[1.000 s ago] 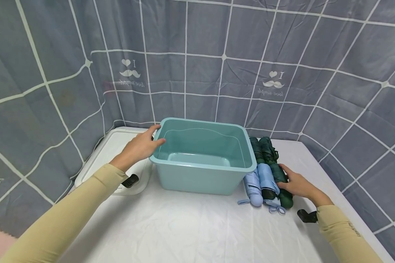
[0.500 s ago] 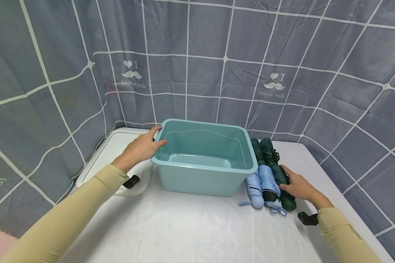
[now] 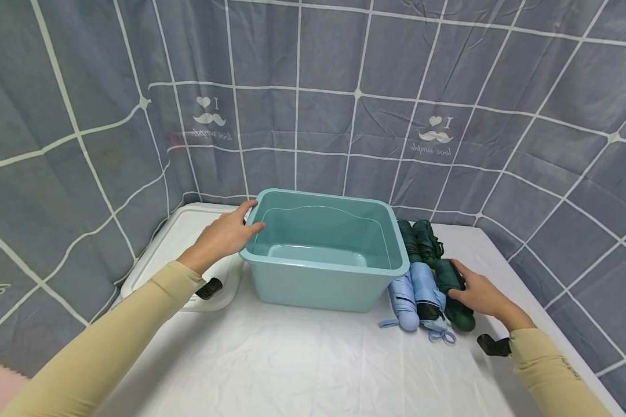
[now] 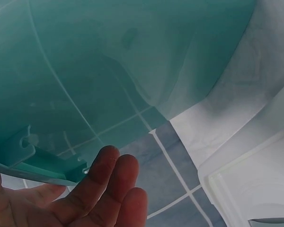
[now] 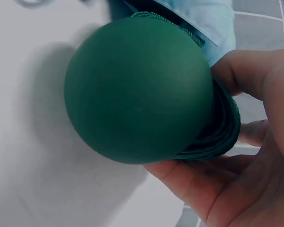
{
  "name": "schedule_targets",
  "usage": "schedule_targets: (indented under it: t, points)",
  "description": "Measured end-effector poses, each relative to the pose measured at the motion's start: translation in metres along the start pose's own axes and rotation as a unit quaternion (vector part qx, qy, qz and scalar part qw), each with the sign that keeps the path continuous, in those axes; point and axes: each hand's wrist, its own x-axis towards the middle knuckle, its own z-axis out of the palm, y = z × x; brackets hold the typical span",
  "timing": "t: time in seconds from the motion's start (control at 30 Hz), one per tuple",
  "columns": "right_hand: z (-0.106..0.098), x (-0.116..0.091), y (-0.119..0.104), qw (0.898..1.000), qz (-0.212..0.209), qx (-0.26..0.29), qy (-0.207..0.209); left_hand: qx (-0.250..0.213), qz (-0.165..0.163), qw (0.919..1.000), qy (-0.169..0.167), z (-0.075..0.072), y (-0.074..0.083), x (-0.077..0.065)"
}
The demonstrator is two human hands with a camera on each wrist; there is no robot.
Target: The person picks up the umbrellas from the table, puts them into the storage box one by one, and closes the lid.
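My left hand (image 3: pixel 223 237) holds the left rim of a teal plastic tub (image 3: pixel 313 289). Its thumb lies over the rim, and in the left wrist view several fingers (image 4: pixel 128 175) reach along the tub's outside wall. Right of the tub, my right hand (image 3: pixel 482 292) grips a folded dark green umbrella (image 3: pixel 458 304) from its right side. The umbrella's round green handle end (image 5: pixel 137 90) fills the right wrist view, with thumb and fingers around the rolled cloth. Beside it lie a light blue folded umbrella (image 3: pixel 426 284) and a paler periwinkle one (image 3: pixel 403 298).
Behind these lie two more dark green folded umbrellas (image 3: pixel 425 238), close to the tub's right side. A white lid (image 3: pixel 156 269) rests flat on the left, partly under my left forearm. White cloth (image 3: pixel 292 359) covers the table, and a grey grid-patterned curtain (image 3: pixel 318 121) surrounds it.
The right hand has shifted slightly right with the dark green umbrella, which now stands a little apart from the light blue one. The left hand and the tub keep their places.
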Motion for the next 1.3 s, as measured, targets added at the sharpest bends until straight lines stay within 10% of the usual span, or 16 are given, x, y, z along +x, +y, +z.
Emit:
schedule_targets:
  t: [1.3]
  points:
    - [-0.066,0.028,-0.049,0.999,-0.040,0.005,0.024,0.002,-0.001,1.0000,0.001,0.000,-0.004,0.001]
